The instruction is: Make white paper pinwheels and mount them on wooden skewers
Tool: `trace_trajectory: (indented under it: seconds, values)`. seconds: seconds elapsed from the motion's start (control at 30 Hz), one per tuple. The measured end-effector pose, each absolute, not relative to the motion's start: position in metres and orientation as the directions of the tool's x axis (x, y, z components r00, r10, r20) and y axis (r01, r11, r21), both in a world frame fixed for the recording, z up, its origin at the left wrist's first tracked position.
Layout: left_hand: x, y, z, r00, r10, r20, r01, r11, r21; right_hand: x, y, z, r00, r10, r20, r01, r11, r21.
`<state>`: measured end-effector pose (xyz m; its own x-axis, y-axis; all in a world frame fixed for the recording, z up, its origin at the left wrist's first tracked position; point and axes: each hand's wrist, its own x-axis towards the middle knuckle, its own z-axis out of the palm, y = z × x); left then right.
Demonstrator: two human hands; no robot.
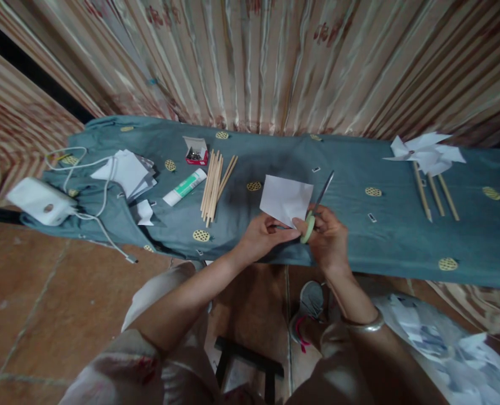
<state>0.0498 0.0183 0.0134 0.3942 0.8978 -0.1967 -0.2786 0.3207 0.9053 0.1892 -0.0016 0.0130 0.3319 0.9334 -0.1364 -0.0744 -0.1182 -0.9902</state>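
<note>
Between my hands is a white sheet of paper (286,198), held just above the cloth near the table's front edge. My left hand (266,235) pinches the paper's lower edge. The fingers of my right hand (326,232) are wrapped round a pair of scissors (307,228) with pale green handles. Their blades point up and away, beside the paper's right edge. My right thumb lies close to the paper's lower corner; whether it presses on the paper I cannot tell.
On the patterned cloth (351,236) lie wooden sticks (211,188), a glue stick (185,187), a red box of small metal pieces (196,153), cut papers (128,171) and a white charger with cable (43,201). Paper pinwheels (429,152) on sticks lie right. A scrap bag (448,349) stands below.
</note>
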Motion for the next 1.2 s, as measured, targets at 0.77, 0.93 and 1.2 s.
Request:
trace_trajectory:
  seconds: [0.77,0.93,1.2]
  values:
    - [0.02,0.046,0.027,0.0,0.971,-0.238,-0.197,0.234,0.952,0.21,-0.031,0.028,-0.192,0.91,-0.368,0.031,-0.37,-0.929]
    - [0.021,0.046,0.026,0.027,0.972,-0.235,-0.208,0.235,0.949,0.214,-0.036,0.029,-0.321,0.844,-0.429,0.1,-0.421,-0.902]
    - [0.025,0.043,0.021,0.061,0.968,-0.243,-0.204,0.251,0.946,0.21,-0.032,0.029,-0.326,0.811,-0.485,0.003,-0.512,-0.859]
